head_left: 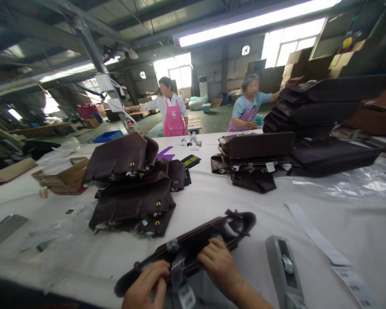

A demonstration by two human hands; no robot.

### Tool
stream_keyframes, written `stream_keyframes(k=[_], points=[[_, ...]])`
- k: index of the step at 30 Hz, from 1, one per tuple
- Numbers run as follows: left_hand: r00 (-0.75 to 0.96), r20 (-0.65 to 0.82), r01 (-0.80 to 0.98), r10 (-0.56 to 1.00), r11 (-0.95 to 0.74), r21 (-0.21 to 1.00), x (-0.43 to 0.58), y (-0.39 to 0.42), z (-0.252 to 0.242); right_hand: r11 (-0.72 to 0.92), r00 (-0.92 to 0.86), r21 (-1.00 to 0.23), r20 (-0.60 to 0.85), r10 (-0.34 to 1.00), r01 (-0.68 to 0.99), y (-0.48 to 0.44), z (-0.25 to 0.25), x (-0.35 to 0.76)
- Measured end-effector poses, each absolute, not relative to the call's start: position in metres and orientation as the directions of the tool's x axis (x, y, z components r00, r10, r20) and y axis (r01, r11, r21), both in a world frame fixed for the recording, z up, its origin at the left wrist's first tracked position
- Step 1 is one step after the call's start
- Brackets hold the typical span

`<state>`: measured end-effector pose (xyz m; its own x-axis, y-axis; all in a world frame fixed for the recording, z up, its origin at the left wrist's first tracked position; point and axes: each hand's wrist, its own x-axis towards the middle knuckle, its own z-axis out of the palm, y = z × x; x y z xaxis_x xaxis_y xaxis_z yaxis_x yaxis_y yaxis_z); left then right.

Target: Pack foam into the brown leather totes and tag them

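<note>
A dark brown leather handbag lies in front of me, its long opening turned up towards me. My left hand grips its near rim at the left, fingers bent and thumb pressed against them. My right hand curls its fingers over the same rim, right of the middle. Between the two hands a clear plastic strip hangs over the rim, with a white printed tag at its lower end. Inside, the bag is dark, and the fingertips are partly hidden.
Stacked brown bags stand beyond at the left, centre right and far right. A grey tape dispenser and label strip lie at right. Two co-workers in pink and purple aprons stand across the table.
</note>
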<state>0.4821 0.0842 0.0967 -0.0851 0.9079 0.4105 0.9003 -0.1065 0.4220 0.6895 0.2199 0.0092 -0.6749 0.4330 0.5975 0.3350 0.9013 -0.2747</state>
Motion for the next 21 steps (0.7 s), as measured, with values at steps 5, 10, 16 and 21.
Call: stream_keyframes(k=[5, 10, 16, 21], points=[[0.062, 0.069, 0.819, 0.996, -0.09, 0.567, 0.513, 0.144, 0.112, 0.917, -0.656, -0.295, 0.641, 0.398, 0.268, 0.223, 0.01, 0.689], [0.195, -0.363, 0.898, 0.911, -0.017, 0.44, 0.51, 0.176, 0.074, 0.912, -0.669, -0.335, 0.625, 0.402, 0.236, 0.228, 0.005, 0.694], [0.14, -0.29, 0.856, 0.947, 0.032, 0.516, 0.508, 0.17, 0.064, 0.904, -0.79, -0.327, 0.458, 0.407, 0.276, 0.241, -0.002, 0.701], [-0.092, -0.022, 0.844, 0.996, 0.089, 0.53, 0.518, 0.137, 0.117, 0.865, -0.846, -0.41, 0.314, 0.432, 0.289, 0.252, 0.016, 0.698]])
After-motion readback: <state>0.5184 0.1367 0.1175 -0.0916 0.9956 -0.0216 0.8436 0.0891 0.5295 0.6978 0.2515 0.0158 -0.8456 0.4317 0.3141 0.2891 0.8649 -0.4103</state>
